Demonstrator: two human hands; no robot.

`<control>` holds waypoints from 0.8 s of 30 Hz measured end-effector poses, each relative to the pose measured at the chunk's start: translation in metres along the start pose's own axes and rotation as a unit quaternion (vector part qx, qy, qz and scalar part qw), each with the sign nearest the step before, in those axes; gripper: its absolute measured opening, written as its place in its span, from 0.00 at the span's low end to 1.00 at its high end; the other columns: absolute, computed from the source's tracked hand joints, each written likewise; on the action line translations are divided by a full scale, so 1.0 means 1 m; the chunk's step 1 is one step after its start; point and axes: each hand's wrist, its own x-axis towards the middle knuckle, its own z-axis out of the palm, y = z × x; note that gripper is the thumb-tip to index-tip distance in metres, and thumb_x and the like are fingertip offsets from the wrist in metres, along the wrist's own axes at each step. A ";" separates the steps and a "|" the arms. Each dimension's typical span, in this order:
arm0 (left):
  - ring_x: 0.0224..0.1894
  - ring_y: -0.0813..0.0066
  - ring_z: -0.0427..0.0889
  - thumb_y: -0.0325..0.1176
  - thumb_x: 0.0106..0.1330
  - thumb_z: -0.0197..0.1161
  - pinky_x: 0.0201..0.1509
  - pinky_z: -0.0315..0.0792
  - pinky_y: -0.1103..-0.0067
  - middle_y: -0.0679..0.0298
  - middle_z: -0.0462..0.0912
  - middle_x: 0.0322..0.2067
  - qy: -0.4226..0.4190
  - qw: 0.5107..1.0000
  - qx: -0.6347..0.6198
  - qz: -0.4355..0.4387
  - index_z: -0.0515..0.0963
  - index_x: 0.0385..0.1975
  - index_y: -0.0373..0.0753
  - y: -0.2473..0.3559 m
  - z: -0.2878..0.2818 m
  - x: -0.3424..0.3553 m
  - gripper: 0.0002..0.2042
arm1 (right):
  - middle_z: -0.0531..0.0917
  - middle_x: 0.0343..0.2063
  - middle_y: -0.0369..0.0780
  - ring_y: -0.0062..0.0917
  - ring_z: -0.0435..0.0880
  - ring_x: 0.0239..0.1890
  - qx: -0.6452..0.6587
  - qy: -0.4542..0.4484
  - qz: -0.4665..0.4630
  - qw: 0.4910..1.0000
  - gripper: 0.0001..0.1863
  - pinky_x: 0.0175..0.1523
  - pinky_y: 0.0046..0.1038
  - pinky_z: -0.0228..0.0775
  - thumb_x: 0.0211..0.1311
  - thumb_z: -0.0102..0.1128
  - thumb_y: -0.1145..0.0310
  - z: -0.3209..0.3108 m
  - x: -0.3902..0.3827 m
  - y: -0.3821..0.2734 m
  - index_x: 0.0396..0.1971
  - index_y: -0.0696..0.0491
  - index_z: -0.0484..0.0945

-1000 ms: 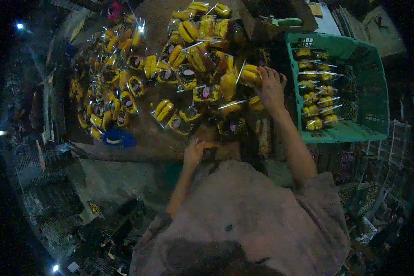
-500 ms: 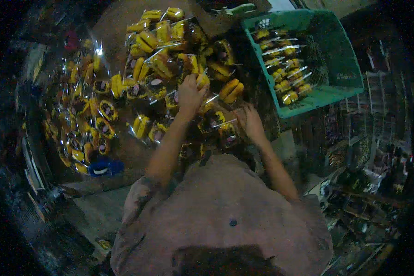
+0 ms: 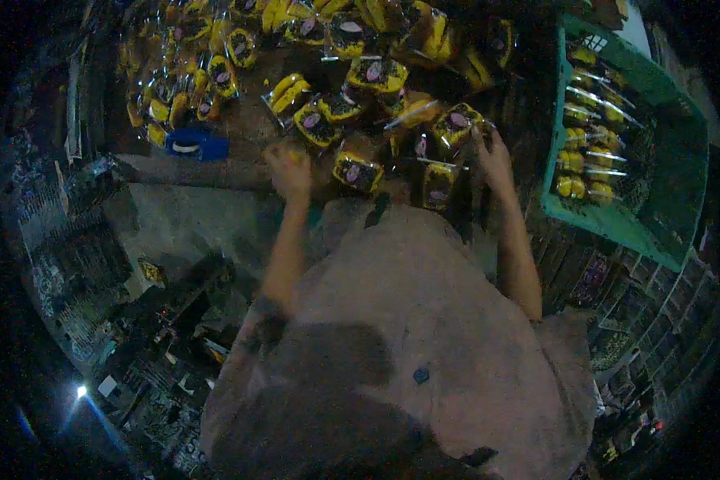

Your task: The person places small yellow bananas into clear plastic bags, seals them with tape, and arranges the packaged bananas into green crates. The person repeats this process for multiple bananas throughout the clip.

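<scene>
Two hands among yellow packs in the dark.
The left hand [image 3: 290,170] looks curled, the right hand [image 3: 494,157] spread on a pack [image 3: 456,124]; grips too dim to tell.

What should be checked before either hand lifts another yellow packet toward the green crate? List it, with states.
1. Left hand free to grasp: cannot tell; it is curled at the table edge and may already hold something.
2. Right hand on a packet: ok; it rests on the yellow packets near the crate.
3. Room in green crate: ok; its packed rows fill the left side only.
4. Packets within reach: ok; many lie in front of both hands.
5. Blue object out of the way: ok; it lies left of both hands.
</scene>
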 end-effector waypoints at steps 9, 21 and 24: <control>0.69 0.44 0.63 0.41 0.58 0.72 0.71 0.63 0.55 0.48 0.67 0.67 -0.208 0.933 -0.028 0.292 0.70 0.66 0.44 -0.034 -0.027 0.034 0.34 | 0.72 0.60 0.46 0.42 0.66 0.67 -0.395 -0.078 -0.192 0.895 0.38 0.67 0.56 0.58 0.57 0.72 0.55 0.036 -0.088 -0.006 0.65 0.53 0.68; 0.56 0.45 0.77 0.46 0.46 0.81 0.59 0.71 0.58 0.46 0.82 0.45 -0.376 0.887 -0.015 0.269 0.72 0.52 0.33 -0.039 -0.010 0.057 0.37 | 0.84 0.50 0.45 0.30 0.82 0.53 0.030 -0.070 0.023 0.997 0.28 0.59 0.35 0.72 0.59 0.74 0.63 -0.004 -0.076 -0.020 0.56 0.58 0.74; 0.50 0.45 0.78 0.44 0.47 0.81 0.54 0.72 0.57 0.49 0.83 0.41 -0.298 0.922 -0.069 0.237 0.73 0.48 0.35 -0.045 -0.043 0.034 0.32 | 0.85 0.48 0.40 0.25 0.81 0.51 -0.013 -0.175 0.001 0.984 0.31 0.60 0.33 0.71 0.56 0.77 0.59 -0.032 -0.003 -0.035 0.57 0.56 0.75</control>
